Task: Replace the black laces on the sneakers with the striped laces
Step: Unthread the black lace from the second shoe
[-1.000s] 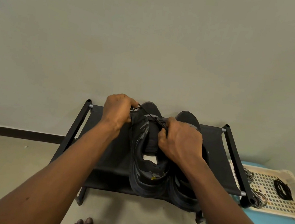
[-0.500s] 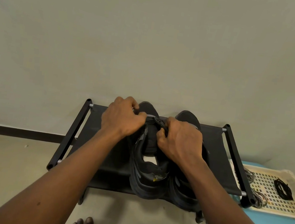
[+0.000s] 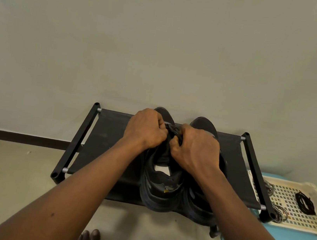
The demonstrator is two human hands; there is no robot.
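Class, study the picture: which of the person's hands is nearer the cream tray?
Right. The right hand grips the sneaker's lace on the side toward the tray; the left hand grips it on the far side, farther from the tray.

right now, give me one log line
left hand: grips black lace | right hand: grips black lace | striped laces: on tray

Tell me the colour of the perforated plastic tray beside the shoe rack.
Cream perforated plastic tray, clearest in the head view.

Left hand [image 3: 144, 131] moved in over the sneaker [image 3: 160, 181] — close beside right hand [image 3: 194, 145], lace (taut earlier) now hidden
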